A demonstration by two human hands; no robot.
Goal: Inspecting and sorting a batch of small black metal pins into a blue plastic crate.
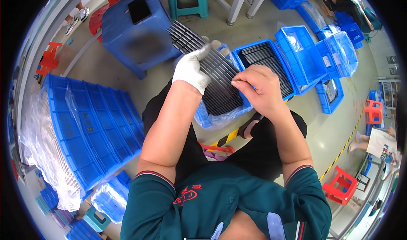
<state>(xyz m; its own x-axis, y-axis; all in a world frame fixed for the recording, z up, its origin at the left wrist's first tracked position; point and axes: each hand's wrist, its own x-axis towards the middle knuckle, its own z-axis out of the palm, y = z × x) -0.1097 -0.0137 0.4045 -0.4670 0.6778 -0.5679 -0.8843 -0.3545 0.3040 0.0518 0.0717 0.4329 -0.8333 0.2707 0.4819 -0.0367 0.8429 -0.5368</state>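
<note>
My left hand point(191, 70), in a white glove, grips a bundle of thin dark metal rods point(188, 37) that slants from upper left to lower right. The thumb lies over the top of the bundle, and gloved fingertips show at its far side. My bare right hand point(263, 89) pinches at the lower right end of the rods with thumb and forefinger; its other fingers are curled in. Directly beneath, a blue bin point(224, 120) lined with clear plastic holds more rods, partly covered by the bundle and my hands.
Another blue bin point(293, 86) full of rods stands to the right, beside stacked blue bins point(303, 62). At left rises a tall stack of blue crates point(80, 130). A blue stool point(116, 26) bearing a black phone point(139, 10) stands at the far left, next to a green stool point(187, 2).
</note>
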